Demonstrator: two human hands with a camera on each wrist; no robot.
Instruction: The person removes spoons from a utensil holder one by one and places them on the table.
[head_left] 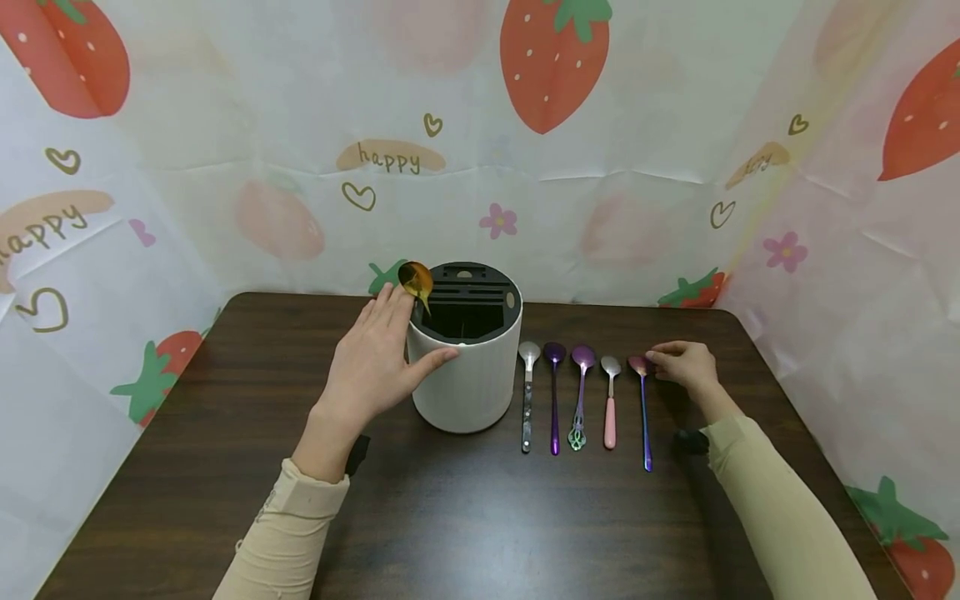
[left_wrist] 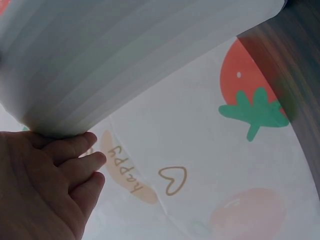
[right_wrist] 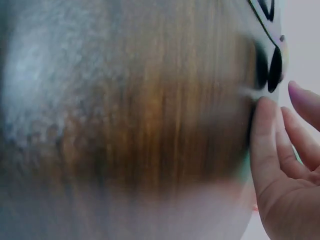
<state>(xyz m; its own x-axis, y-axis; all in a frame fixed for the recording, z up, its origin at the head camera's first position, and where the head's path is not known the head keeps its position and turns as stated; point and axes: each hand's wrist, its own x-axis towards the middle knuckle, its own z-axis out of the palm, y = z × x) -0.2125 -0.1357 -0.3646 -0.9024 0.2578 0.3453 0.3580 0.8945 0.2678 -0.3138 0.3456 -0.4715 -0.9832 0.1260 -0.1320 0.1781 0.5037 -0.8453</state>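
Observation:
My left hand (head_left: 375, 354) lies along the left side of a white round utensil holder (head_left: 465, 392), fingers straight and thumb across its front. In the left wrist view, the fingers (left_wrist: 75, 147) touch the holder's pale wall. A gold spoon (head_left: 416, 279) leans in the holder's large opening, bowl up; its handle is mostly hidden inside. My right hand (head_left: 686, 367) is low over the table, fingertips right at the bowl of a spoon with a reddish bowl and blue handle (head_left: 646, 425). In the right wrist view, thumb and fingers (right_wrist: 265, 135) stand apart beside that dark-looking bowl (right_wrist: 275, 70).
Left of that spoon, more lie in a row, bowls away from me: a pink-handled spoon (head_left: 610, 421), a purple one with an openwork handle (head_left: 579, 400), a dark purple one (head_left: 555, 400) and one with a patterned grey handle (head_left: 527, 400). Strawberry-printed cloth (head_left: 637, 167) hangs behind the dark table (head_left: 465, 525).

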